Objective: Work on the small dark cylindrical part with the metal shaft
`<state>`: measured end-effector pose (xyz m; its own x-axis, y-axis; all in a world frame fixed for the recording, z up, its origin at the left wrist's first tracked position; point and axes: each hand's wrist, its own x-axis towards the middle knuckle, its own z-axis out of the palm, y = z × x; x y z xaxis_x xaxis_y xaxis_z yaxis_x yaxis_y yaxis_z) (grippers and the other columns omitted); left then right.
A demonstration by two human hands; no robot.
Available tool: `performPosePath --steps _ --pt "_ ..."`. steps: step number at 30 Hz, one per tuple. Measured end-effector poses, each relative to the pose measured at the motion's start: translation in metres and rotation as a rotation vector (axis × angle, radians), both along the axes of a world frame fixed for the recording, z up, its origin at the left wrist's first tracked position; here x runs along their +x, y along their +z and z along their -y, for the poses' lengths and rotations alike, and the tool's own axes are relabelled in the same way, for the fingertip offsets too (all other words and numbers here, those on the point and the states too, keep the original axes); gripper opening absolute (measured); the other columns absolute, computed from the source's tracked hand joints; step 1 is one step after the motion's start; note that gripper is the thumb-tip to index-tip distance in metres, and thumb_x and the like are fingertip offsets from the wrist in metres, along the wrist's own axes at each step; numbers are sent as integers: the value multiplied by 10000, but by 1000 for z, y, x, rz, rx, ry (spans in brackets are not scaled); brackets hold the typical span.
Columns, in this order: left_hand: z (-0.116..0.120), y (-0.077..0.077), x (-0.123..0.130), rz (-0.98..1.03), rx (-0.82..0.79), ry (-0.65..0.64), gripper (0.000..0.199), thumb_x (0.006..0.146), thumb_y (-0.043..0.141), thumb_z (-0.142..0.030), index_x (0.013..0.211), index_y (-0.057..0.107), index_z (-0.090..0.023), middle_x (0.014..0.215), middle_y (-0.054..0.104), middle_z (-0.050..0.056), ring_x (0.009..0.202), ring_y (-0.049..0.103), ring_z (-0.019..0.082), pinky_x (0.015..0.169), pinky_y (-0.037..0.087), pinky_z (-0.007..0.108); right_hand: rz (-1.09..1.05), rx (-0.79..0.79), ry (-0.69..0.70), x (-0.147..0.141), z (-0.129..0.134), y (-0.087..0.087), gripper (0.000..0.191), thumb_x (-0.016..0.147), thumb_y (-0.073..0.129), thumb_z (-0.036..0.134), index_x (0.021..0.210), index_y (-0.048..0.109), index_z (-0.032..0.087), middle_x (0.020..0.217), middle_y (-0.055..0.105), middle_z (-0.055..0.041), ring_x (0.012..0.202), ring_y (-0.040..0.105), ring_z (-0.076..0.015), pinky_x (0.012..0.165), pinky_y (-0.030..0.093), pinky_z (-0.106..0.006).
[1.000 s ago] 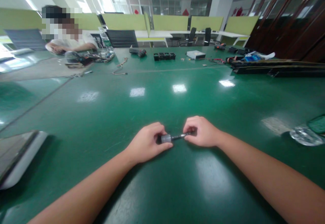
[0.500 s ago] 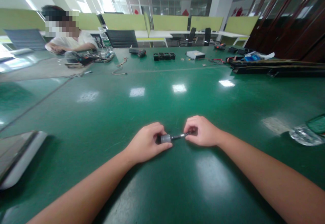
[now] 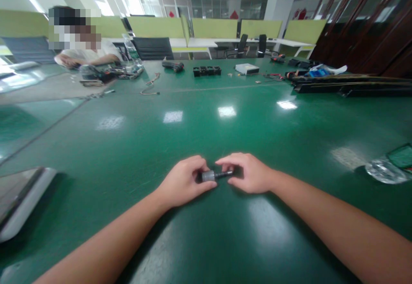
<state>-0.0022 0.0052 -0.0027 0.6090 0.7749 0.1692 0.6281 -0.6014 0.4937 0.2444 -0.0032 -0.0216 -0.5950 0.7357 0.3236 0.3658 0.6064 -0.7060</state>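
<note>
My left hand (image 3: 185, 181) is closed on the thick grey end of a small dark tool (image 3: 209, 175), thumb below and fingers above. The tool's thin dark shaft points right, low over the green table (image 3: 193, 138). My right hand (image 3: 252, 173) is around the tip of the shaft, its thumb and fingers spread apart with a gap between them. Whether a fingertip touches the shaft I cannot tell. Blur hides the tool's finer details.
A flat grey-edged device (image 3: 28, 202) lies at the left. Clear plastic packaging (image 3: 386, 171) is at the right. Across the table are a black block (image 3: 207, 71), a silver box (image 3: 246, 69), dark strips (image 3: 350, 86) and a seated person (image 3: 86, 54).
My right hand has opened from its pinch at the shaft's right end and moved slightly left, fingers reaching over the shaft. My left hand keeps its hold, nearly in place.
</note>
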Motion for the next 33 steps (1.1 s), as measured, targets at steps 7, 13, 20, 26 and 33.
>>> performPosePath --steps 7,13,20,26,33 --pt "0 0 0 6 -4 -7 281 796 719 -434 793 591 -183 740 568 -15 656 504 136 608 361 251 -25 -23 -22 0 -1 -2 482 704 677 74 1172 646 183 980 717 -45 854 654 -170 841 518 -314" --pt "0 0 -1 4 -10 -10 281 800 723 -435 796 598 -184 740 570 -14 660 511 139 612 362 253 25 8 -27 -2 -2 0 334 717 704 105 1044 693 171 952 713 -59 840 651 -179 804 514 -305" --pt "0 -1 -1 -1 -15 -6 264 796 724 -419 820 604 -185 763 584 -11 668 516 140 618 366 251 44 16 -29 -3 -2 3 249 727 716 105 969 707 166 933 710 -54 833 645 -173 782 503 -285" --pt "1 -3 0 -10 -32 20 264 781 733 -416 841 607 -192 764 588 -15 669 523 147 618 368 254 41 10 -27 -4 -1 3 245 737 719 115 976 707 167 926 705 -49 799 637 -161 753 503 -275" --pt "3 -2 2 -37 -51 63 276 750 753 -408 878 620 -203 749 598 -20 661 538 156 625 382 260 43 7 -33 -5 -1 4 238 735 723 116 970 713 158 908 702 -52 789 633 -163 744 499 -277"
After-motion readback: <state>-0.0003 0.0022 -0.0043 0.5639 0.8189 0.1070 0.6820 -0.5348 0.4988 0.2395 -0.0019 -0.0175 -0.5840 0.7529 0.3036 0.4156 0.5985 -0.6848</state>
